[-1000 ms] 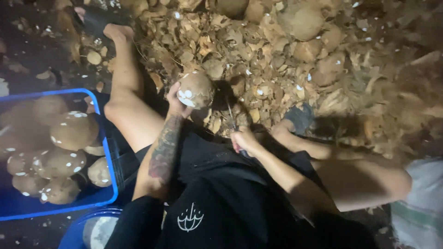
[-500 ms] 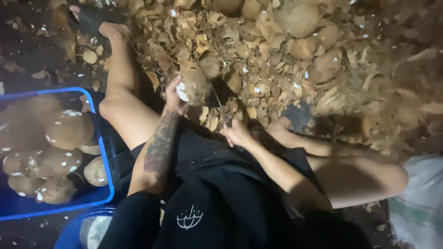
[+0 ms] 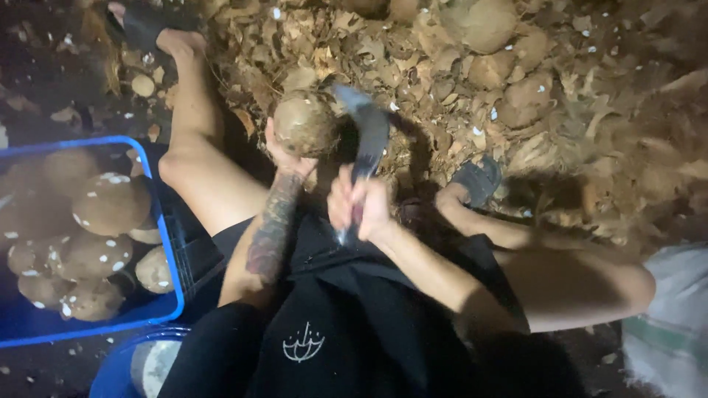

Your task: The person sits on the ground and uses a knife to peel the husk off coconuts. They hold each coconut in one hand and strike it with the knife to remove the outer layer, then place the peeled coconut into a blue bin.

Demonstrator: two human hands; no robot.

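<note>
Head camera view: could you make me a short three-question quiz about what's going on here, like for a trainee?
1. True or false: the left hand holds a round brown coconut up over the husk pile.
2. What does the right hand grip?
A. a curved blade
B. a hammer
C. a brush
3. Fill in: the peeled coconuts to the person's left sit in a ____ crate.

Key
1. True.
2. A; the blade is raised just right of the coconut.
3. Blue.
</note>
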